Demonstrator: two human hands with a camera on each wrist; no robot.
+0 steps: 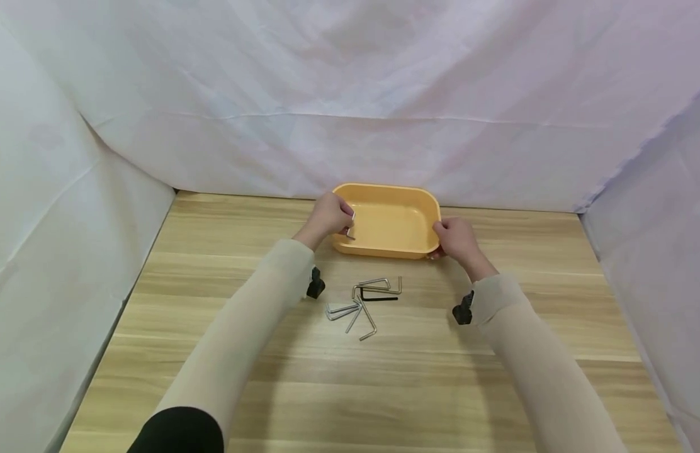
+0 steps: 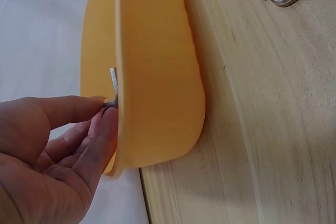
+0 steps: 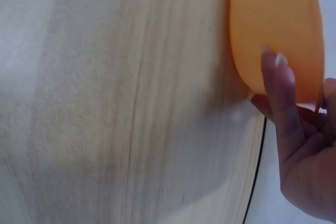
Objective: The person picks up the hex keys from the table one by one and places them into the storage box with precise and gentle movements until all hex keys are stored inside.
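The person is wearing long beige sleeves [image 1: 242,327], a black cuff showing near the left elbow, with black wrist-camera mounts [image 1: 462,309].

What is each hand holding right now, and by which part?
Left hand pinches a silver hex key near its bend, at the yellow tray rim. Right hand grips the tray's right end.

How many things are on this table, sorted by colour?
Orange tray: 1
Black hex key: 1
Loose silver hex keys in the pile: about 6 (they overlap, so the count is not certain)
Pinched silver hex key, held by the left hand at the tray's edge: 1
Total: about 9
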